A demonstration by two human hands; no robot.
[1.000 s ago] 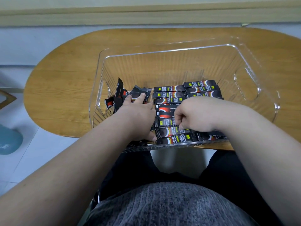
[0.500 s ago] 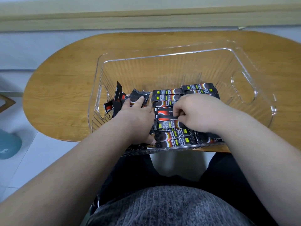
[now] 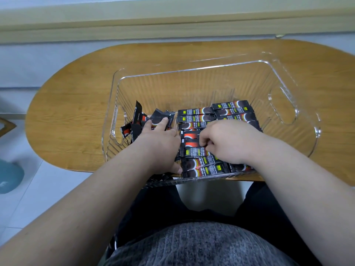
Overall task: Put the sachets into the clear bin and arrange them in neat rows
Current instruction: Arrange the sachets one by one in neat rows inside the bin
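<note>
Head view. My left hand (image 3: 161, 144) lies flat with fingers straight, pressing the loose sachets (image 3: 138, 121) at the left of the clear bin (image 3: 192, 70) on the table (image 3: 76, 112). My right hand (image 3: 228, 141), fingers curled, pinches a middle sachet (image 3: 192, 145) among the rows (image 3: 196, 118). I judge this sachet should slide parallel to its neighbours, edges flush, while the flat hand fences off the heap.

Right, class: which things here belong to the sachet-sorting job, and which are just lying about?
Job: clear bin, rowed sachets, jumbled sachets, left hand, right hand.
Just there: wooden table under the bin, teal object on the floor.
</note>
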